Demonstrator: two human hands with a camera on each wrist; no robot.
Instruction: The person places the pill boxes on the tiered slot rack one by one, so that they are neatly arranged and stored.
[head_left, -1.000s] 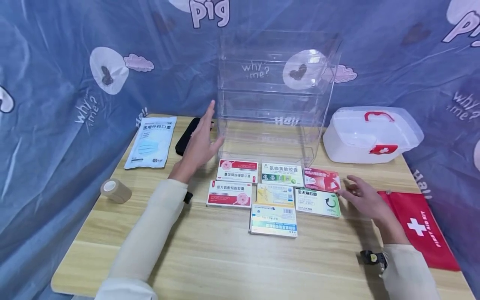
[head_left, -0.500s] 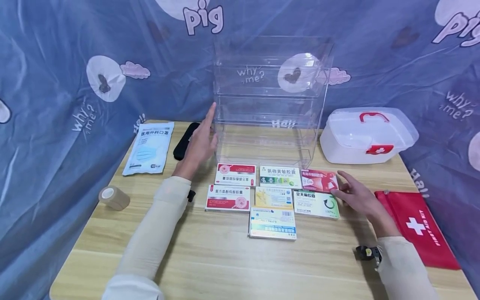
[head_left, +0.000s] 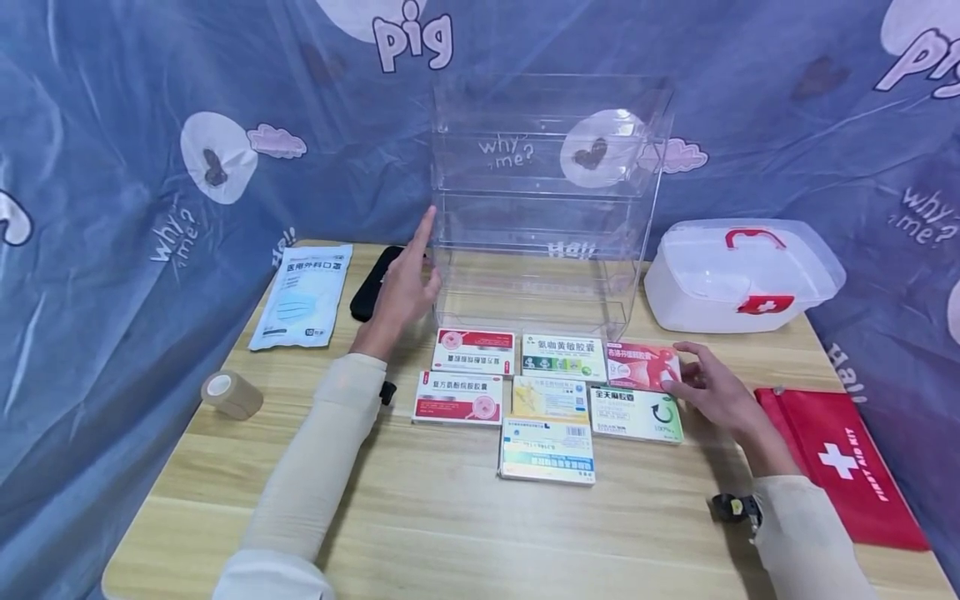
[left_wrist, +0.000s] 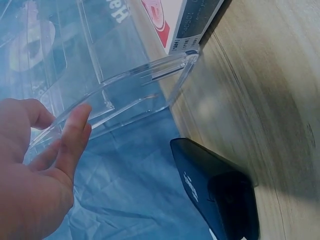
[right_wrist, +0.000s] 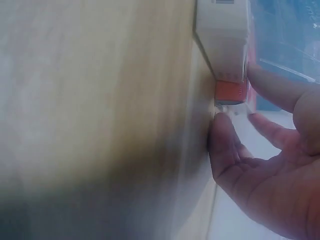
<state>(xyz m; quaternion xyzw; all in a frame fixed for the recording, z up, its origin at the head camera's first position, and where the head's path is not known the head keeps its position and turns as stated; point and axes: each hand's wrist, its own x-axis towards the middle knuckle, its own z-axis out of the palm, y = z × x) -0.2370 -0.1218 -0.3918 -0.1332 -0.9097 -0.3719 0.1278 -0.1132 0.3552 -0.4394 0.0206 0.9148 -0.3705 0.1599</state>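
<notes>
My left hand (head_left: 402, 292) has its fingers extended against the left side of a clear acrylic shelf (head_left: 536, 197); its fingertips touch the panel edge in the left wrist view. At the right end of a red medicine box (head_left: 637, 365), my right hand (head_left: 716, 393) pinches the corner with thumb and fingers. That box lies flat in the back row, beside a white-and-green box (head_left: 563, 357) and behind a green-cornered box (head_left: 636, 413). Two red-and-white boxes (head_left: 459, 397), a yellow box (head_left: 550, 397) and a blue-and-white box (head_left: 547, 451) complete the cluster before the shelf.
A mask packet (head_left: 301, 296), a black case (head_left: 372, 287) and a tan bandage roll (head_left: 234, 395) lie on the left of the wooden table (head_left: 420, 533). To the right stand a translucent first-aid box (head_left: 742, 275) and a red first-aid pouch (head_left: 843, 467). A blue curtain (head_left: 360, 150) hangs behind.
My left hand has come in against the shelf's side. The right hand has shifted slightly left and closed onto the red box's end. The boxes lie where they were.
</notes>
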